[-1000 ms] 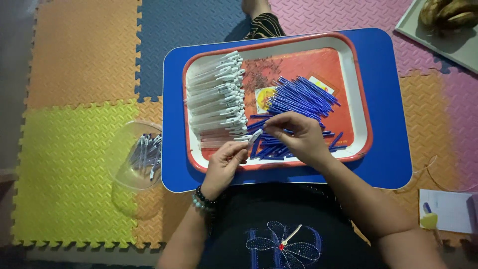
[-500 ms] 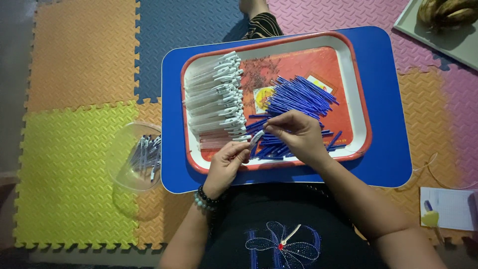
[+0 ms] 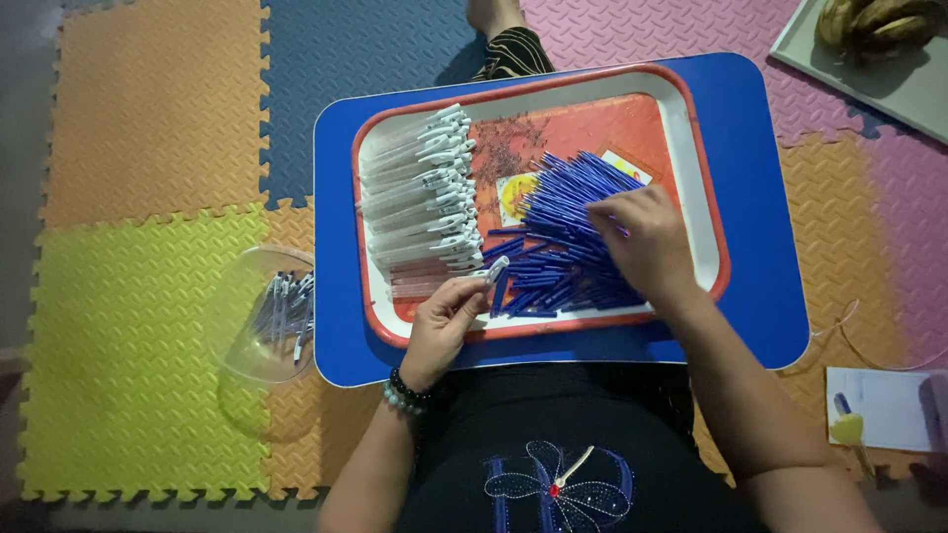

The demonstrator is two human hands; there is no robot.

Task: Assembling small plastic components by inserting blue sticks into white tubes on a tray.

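A red tray with a white rim (image 3: 696, 148) rests on a blue board (image 3: 760, 247) in front of me. Along its left side lie several clear pen barrels with white clips (image 3: 420, 197). A heap of thin blue refills (image 3: 553, 247) fills its middle. My left hand (image 3: 444, 321) pinches one clear pen barrel (image 3: 492, 269) at the tray's near edge. My right hand (image 3: 647, 242) lies on the blue refills, fingers curled among them; whether it grips one is hidden.
A clear plastic bowl (image 3: 262, 311) with several assembled pens stands on the foam mat left of the board. A grey tray with bananas (image 3: 879, 25) is at the top right. A paper sheet (image 3: 884, 405) lies at the right. Someone's foot (image 3: 499, 20) shows beyond the tray.
My right hand has left the pen barrel and moved right onto the heap of blue refills. My left hand stays put, still holding the barrel.
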